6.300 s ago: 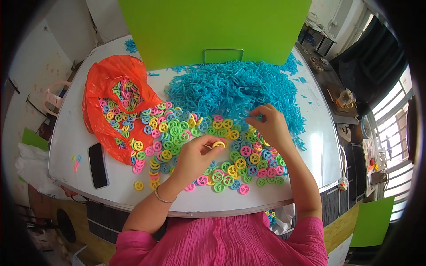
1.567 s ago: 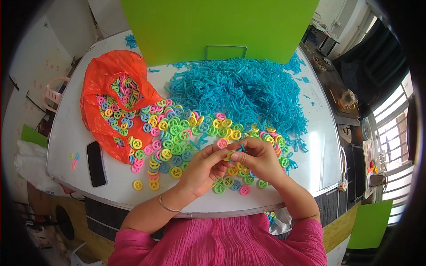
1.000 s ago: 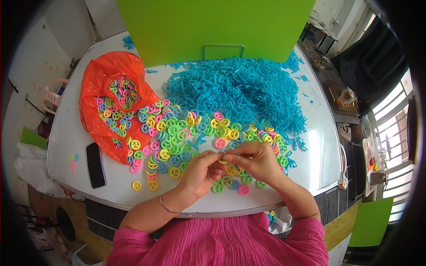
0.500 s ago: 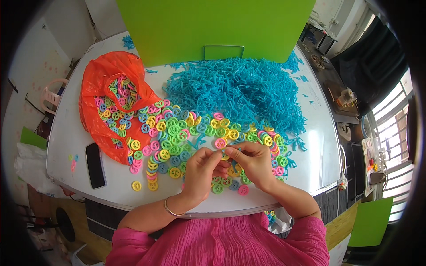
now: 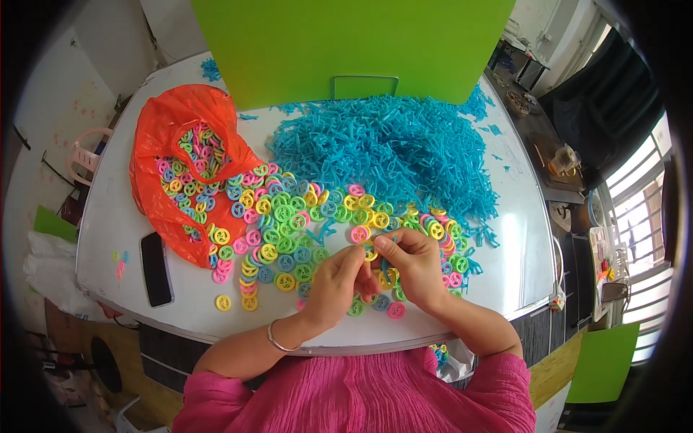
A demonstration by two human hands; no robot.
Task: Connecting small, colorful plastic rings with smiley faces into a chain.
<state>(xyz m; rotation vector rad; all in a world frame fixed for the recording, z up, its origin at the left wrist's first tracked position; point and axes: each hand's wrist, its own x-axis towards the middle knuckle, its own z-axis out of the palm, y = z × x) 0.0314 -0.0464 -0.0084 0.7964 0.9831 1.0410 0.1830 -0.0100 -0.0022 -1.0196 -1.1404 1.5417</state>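
Note:
My left hand [image 5: 332, 287] is closed, its thumb and forefinger pinching a small yellow plastic wheel [image 5: 370, 252] above the near part of the table. Beside it, my right hand [image 5: 415, 267] is closed on a thin blue plastic piece [image 5: 385, 270], which shows below its thumb and fingertips next to the wheel. Whether the two parts are joined is too small to tell. Around and beneath both hands spread loose plastic wheels [image 5: 285, 220] in green, yellow, pink and blue. Beyond them rises a big heap of blue plastic pieces [image 5: 382, 148].
An open red plastic bag [image 5: 155, 137] with more wheels lies at the left of the white table [image 5: 195, 307]. A phone [image 5: 155, 268] lies near the left edge. Behind the heap stands a large green panel [image 5: 346, 43] with a wire handle [image 5: 364, 77].
My fingertips have shifted slightly, and the right hand has drawn a little away from the left. More of the yellow wheel and the blue piece shows between them.

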